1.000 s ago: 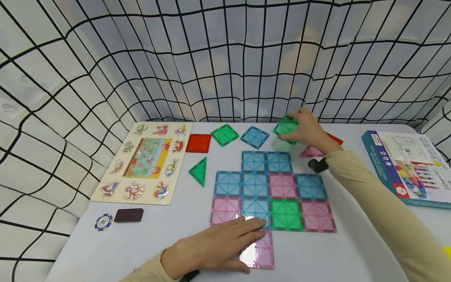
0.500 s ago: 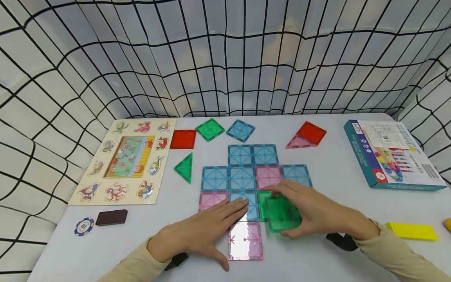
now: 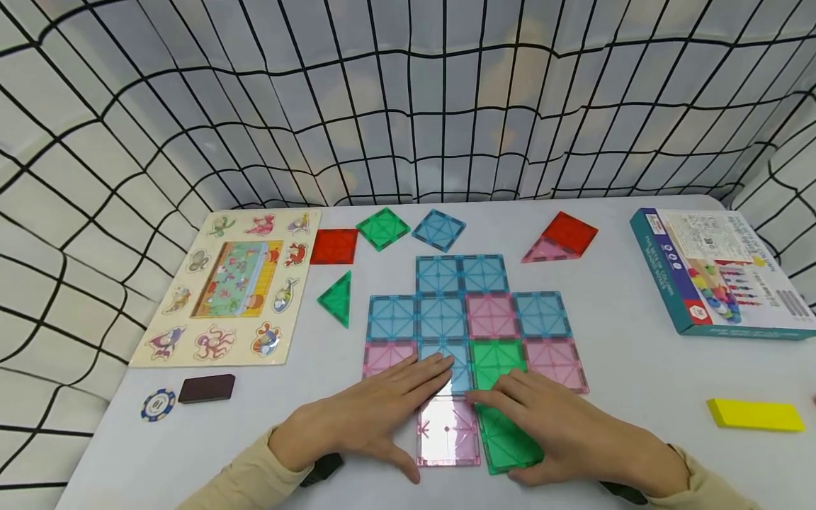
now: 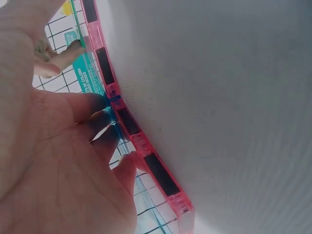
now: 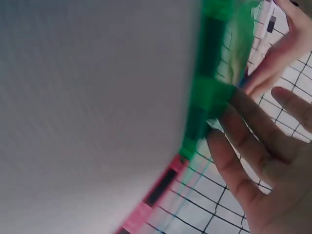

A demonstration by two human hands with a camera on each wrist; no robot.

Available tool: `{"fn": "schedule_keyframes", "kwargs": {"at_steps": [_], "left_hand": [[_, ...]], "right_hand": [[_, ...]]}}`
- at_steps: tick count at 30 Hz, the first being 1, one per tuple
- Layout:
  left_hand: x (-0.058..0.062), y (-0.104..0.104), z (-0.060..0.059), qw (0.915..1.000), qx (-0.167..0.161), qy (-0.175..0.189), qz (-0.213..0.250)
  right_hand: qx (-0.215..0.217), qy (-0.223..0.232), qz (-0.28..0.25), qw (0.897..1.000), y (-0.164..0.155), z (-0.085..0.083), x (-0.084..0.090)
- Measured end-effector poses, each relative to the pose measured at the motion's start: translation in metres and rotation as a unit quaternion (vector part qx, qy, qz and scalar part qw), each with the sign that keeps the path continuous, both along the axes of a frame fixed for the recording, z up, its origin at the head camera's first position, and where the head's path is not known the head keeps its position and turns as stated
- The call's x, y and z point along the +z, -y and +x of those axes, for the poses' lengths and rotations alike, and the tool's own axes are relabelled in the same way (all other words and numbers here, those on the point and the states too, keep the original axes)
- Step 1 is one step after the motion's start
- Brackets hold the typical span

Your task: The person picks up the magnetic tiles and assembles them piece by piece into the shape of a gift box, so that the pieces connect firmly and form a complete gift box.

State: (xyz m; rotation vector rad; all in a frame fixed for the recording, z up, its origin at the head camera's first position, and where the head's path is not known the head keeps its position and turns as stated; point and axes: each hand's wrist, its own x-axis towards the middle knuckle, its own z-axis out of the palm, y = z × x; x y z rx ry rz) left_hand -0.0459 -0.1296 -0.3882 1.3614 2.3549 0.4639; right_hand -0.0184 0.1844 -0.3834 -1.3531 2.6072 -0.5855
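1. The left hand [image 3: 376,418] lies flat, fingers straight, on the tile mat [image 3: 468,322], its fingertips over a blue square and its thumb beside the pink tile [image 3: 446,439].
2. The right hand [image 3: 561,425] presses with straight fingers on the green tile [image 3: 503,443], which lies flat on the table [image 3: 637,368], touching the pink tile's right edge at the mat's near side.
3. Loose pieces lie beyond: a red square [image 3: 333,246], a green triangle [image 3: 338,297], a green square [image 3: 382,227], a blue square [image 3: 438,229] and a red-and-pink pair [image 3: 561,237].
4. A wooden animal puzzle [image 3: 232,283], poker chip [image 3: 156,404] and dark block [image 3: 206,388] lie left; a printed box [image 3: 720,269] and yellow block [image 3: 755,414] right.
5. The tiles are translucent plastic with crossed ribs.
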Motion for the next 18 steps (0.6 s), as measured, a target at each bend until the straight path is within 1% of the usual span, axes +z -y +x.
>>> {"fn": "schedule_keyframes", "kwargs": {"at_steps": [4, 7, 11, 14, 16, 18], "left_hand": [[0.001, 0.0, 0.0, 0.9998, -0.004, -0.019, -0.001], [0.003, 0.0, 0.0, 0.9994, -0.004, -0.034, -0.002], [0.005, -0.001, 0.001, 0.9994, -0.003, -0.036, -0.003], [0.003, -0.002, 0.002, 0.9991, -0.007, -0.041, 0.004], [0.002, -0.002, 0.003, 0.999, -0.008, -0.044, 0.004], [0.001, -0.002, 0.003, 0.9992, -0.005, -0.041, -0.002]], "right_hand": [[-0.025, -0.015, -0.01, 1.0, 0.002, 0.002, -0.002], [-0.035, -0.025, 0.0, 0.999, 0.002, 0.0, -0.001], [-0.022, -0.051, 0.015, 0.998, 0.001, -0.005, 0.001], [-0.006, -0.056, 0.021, 0.998, 0.002, -0.008, 0.001], [0.008, -0.029, 0.018, 0.999, 0.0, -0.013, 0.002], [0.01, 0.022, -0.001, 1.0, -0.006, -0.02, 0.004]]}}
